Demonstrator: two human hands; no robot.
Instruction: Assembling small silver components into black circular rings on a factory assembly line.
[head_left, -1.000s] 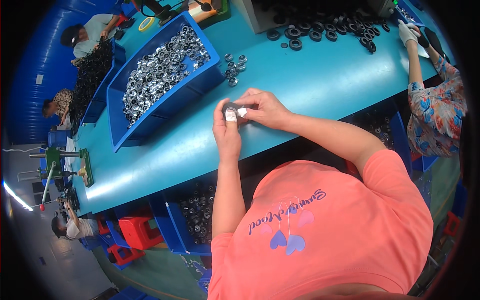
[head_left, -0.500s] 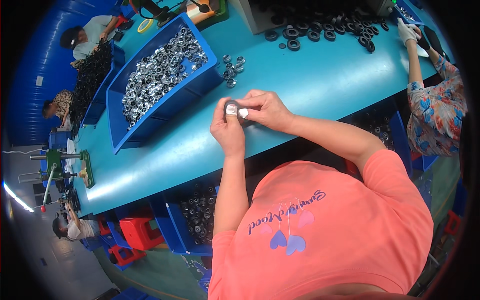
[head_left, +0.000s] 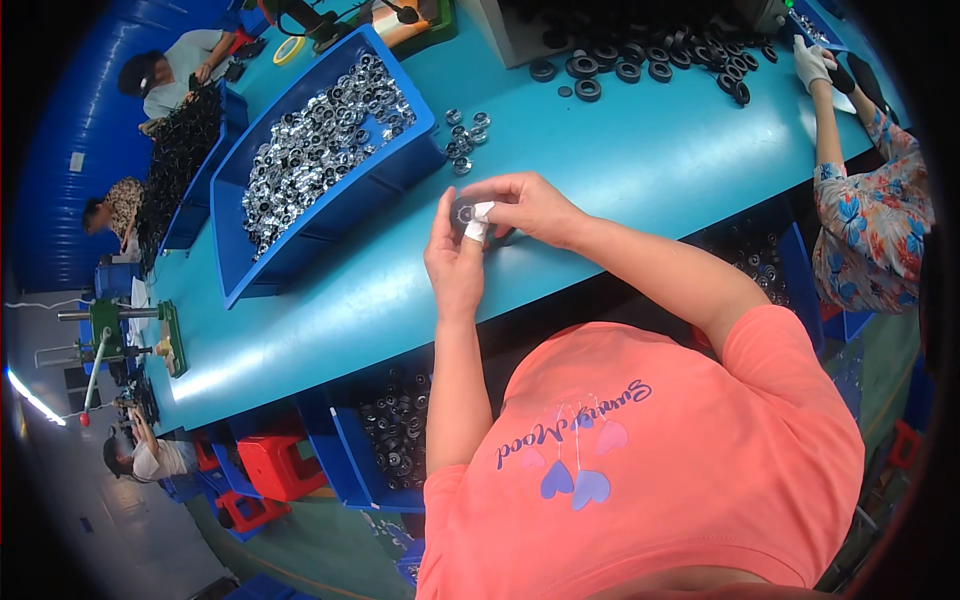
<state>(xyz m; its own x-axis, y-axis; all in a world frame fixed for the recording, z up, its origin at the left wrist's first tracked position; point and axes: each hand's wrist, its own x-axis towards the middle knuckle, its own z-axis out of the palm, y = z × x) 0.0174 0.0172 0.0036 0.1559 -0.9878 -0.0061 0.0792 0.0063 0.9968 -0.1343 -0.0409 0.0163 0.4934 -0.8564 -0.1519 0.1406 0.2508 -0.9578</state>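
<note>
Both hands are on the one black round part (head_left: 464,213), pale centre facing up, over the desk (head_left: 600,150) close to its near edge. Left hand (head_left: 455,262) pinches it from 8 o'clock; right hand (head_left: 540,208) pinches its 3 o'clock side, white-wrapped thumb tips (head_left: 475,231) on the face. Main risk I see: slip. Wraps probably cut feel, so uneven thumb pressure could cock the part or pop it out. If it drops toward 6 o'clock, it may go over the edge; the blue under-desk bin (head_left: 345,455) sits at 7. Toward 12 it could hit the loose silver parts (head_left: 460,140) and scatter them. Big blue bin (head_left: 395,178) at 10, black rings (head_left: 630,70) at 1–2: mix-up risk if it rolls there.
</note>
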